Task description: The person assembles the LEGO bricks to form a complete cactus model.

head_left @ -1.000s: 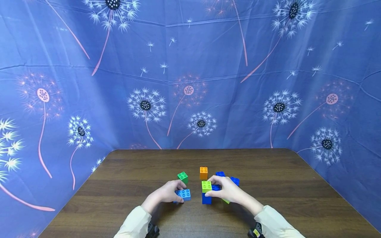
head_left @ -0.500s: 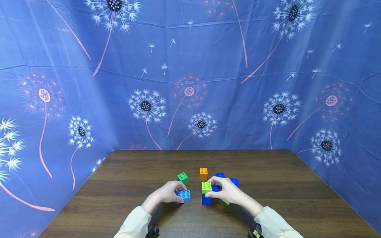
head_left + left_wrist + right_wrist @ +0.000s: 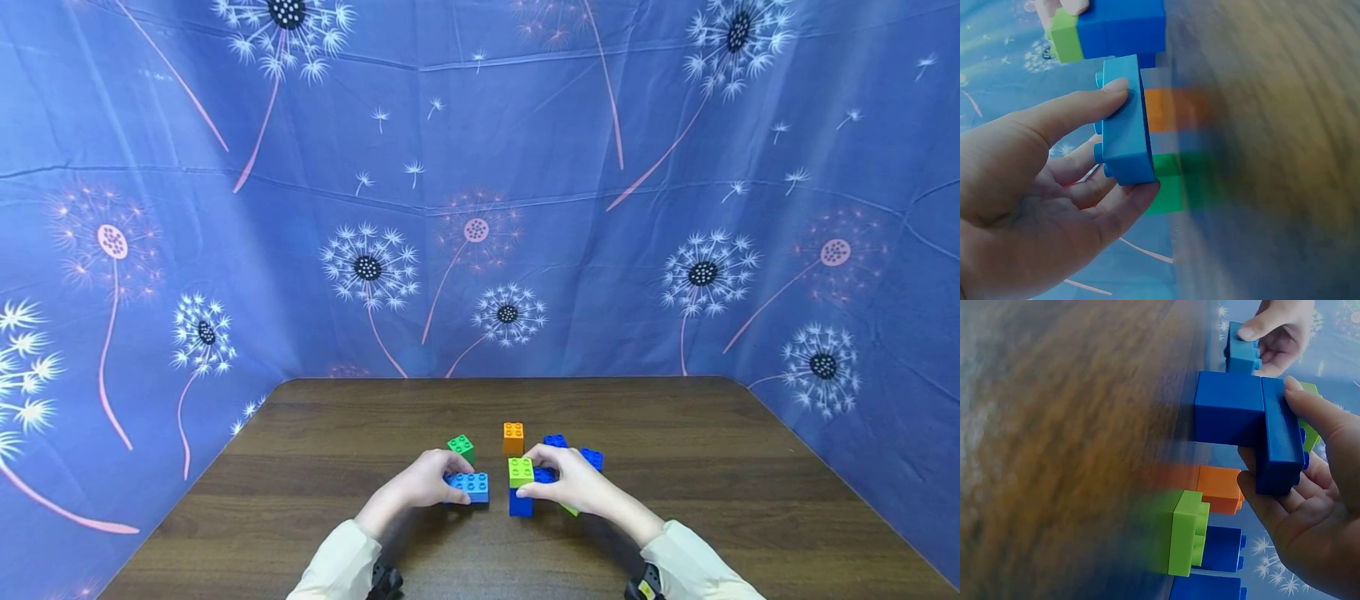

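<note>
My left hand (image 3: 430,480) grips a light blue brick (image 3: 1124,128) between thumb and fingers, studs upward, close over the table. In the right wrist view, my right hand (image 3: 1319,469) pinches a long dark blue brick (image 3: 1279,434) that forms part of a small stack. Under one end of that brick is a dark blue block (image 3: 1229,403); a lime brick (image 3: 521,472) sits on top at the same end. The other end reaches back between the right fingers. A gap separates the light blue brick from the stack.
Behind the left hand stands a green brick (image 3: 461,447), and an orange brick (image 3: 513,437) is farther back in the middle. Past the right hand are dark blue bricks (image 3: 592,458) and another lime brick (image 3: 1186,534), mostly hidden in the head view. All rest on the brown wooden table (image 3: 337,417).
My left hand has lifted the light blue brick slightly and shifted it right, nearer the stack. The right hand and its stack have stayed in place.
</note>
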The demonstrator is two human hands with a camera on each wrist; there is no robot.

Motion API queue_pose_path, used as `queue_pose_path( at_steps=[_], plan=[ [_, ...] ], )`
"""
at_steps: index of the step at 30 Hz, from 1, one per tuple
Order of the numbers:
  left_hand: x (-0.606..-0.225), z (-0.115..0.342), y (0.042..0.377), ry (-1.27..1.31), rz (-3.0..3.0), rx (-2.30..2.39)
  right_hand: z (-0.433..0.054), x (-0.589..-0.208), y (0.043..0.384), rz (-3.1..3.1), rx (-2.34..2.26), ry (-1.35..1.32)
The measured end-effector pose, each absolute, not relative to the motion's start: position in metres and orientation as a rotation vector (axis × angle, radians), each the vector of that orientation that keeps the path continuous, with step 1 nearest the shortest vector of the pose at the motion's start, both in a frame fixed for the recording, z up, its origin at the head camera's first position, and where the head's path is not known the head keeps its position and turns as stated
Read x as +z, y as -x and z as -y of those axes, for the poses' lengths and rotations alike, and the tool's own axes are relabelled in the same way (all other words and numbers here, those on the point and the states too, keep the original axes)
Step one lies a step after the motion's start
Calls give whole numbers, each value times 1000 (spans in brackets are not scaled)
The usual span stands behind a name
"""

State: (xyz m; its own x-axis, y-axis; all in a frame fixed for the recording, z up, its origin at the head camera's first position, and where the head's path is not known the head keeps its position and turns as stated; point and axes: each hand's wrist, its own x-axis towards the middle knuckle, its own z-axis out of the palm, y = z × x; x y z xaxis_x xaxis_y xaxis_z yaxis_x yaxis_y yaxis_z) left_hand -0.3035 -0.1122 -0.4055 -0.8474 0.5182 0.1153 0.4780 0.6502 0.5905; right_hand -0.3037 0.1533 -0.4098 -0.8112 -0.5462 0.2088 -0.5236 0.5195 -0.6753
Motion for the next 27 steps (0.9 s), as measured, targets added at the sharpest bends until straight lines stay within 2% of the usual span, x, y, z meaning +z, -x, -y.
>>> queue_pose_path(
  at_steps=[27],
  plan=[
    [-389, 102, 299, -936, -2870, 1076, -153, -410, 303, -2707, -1201, 965]
  ],
)
